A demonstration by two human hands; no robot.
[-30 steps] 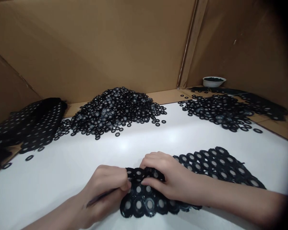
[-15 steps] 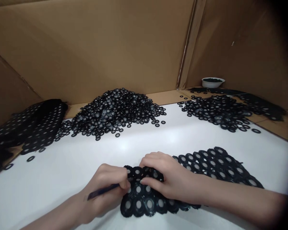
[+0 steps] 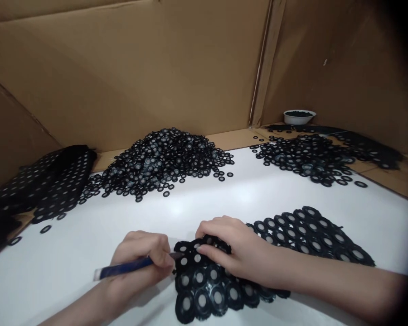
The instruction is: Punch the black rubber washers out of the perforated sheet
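My left hand is closed around a slim blue pen-like tool. Its narrow dark tip reaches the left edge of a black sheet of joined rings with pale round centres. Whether the tip goes into the sheet, I cannot tell. My right hand pinches the upper left part of that sheet between thumb and fingers, where it is lifted and folded over. The hand and forearm hide the middle of the sheet, and the rest lies flat to the right.
A tall heap of loose black rings stands at the back, with a lower pile of rings to its right. Dark dotted sheets lie at the left. A white bowl holds dark bits near the cardboard wall.
My left hand has drawn back left, and more of the blue tool shows. The sheet's left end has tilted, showing more rings. My right hand keeps its grip.
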